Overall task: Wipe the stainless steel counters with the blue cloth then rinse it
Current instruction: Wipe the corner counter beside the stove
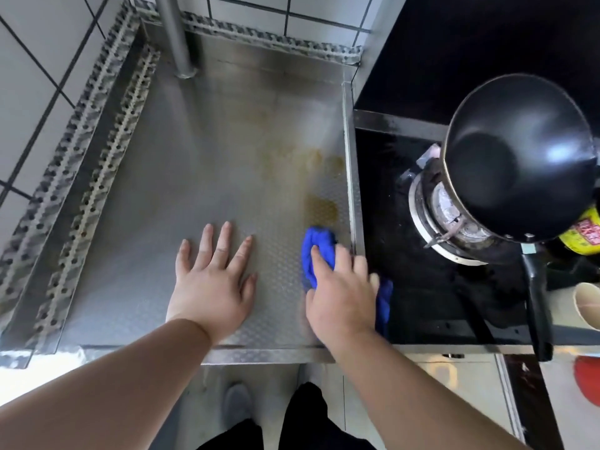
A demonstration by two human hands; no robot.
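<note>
Premises: kitchen, cooking area, prob. domestic or small catering; cannot tell which. Evidence: stainless steel table (201,151) w/ embossed top and raised edges, brownish grease stains (321,206) near its right side. Adjacent on right: black gas hob (406,287) w/ ring burner (454,219); black wok (519,154) sits tilted on burner, long handle pointing toward viewer. White wall tiles (39,60) w/ dark grout behind and left of table, patterned foil strip (81,151) along the joint. Yellow-labelled bottle (584,235) beside hob.
</note>
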